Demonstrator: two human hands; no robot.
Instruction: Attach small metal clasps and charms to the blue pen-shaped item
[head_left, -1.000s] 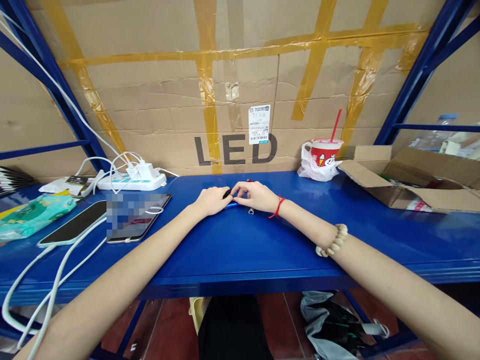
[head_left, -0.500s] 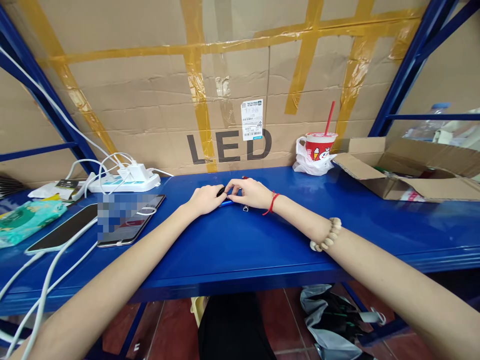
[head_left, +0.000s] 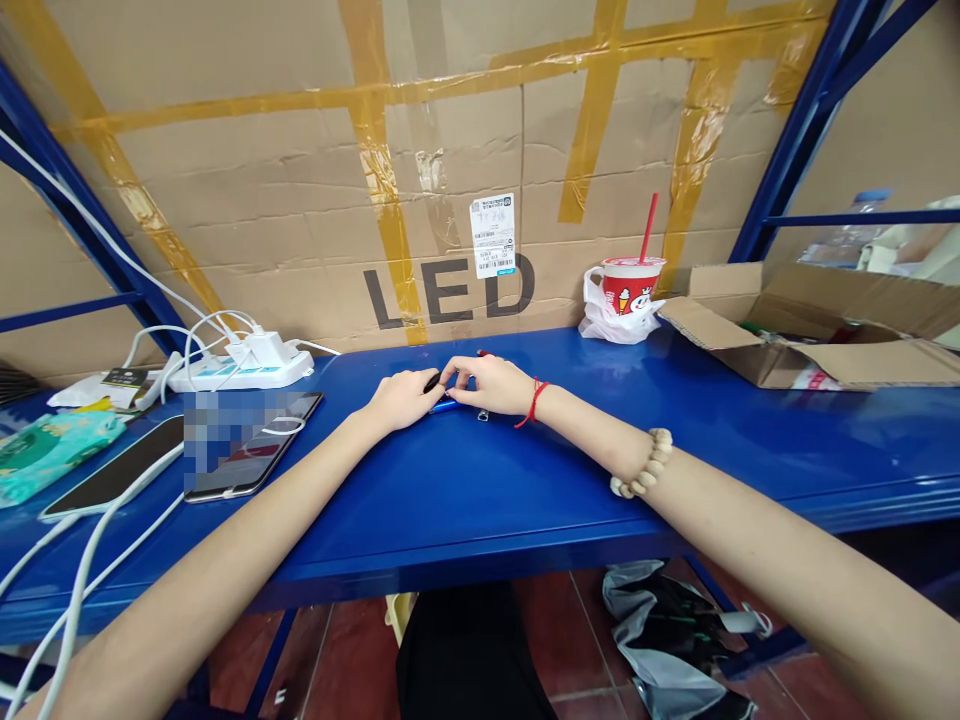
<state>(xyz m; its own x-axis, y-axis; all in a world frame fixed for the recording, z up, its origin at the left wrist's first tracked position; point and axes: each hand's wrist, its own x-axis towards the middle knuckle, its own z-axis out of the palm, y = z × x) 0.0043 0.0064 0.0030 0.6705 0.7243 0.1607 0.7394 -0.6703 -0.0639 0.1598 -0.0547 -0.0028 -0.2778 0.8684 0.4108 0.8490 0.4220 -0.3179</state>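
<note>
Both hands meet near the middle of the blue shelf top. My left hand (head_left: 403,400) is closed around a small black and blue object (head_left: 444,406), most of it hidden by the fingers. A dark end of it shows by the left thumb and a bright blue edge below. My right hand (head_left: 491,385), with a red string at the wrist, touches this object, its thumb and index finger bent together in a pinch. What they pinch is too small to make out. A little metal piece (head_left: 484,414) lies just under the right hand, and something dark red (head_left: 486,354) peeks out behind it.
At left are a white power strip (head_left: 277,373) with chargers and cables, two phones (head_left: 259,460) and a teal packet (head_left: 52,450). A red cup (head_left: 632,285) with a straw stands at the back right, beside an open cardboard box (head_left: 840,362). A big carton (head_left: 300,200) forms the back wall.
The camera view has shifted slightly, so the whole scene sits a little further left. Both hands stay at the same spot on the small object, with only slight finger movement.
</note>
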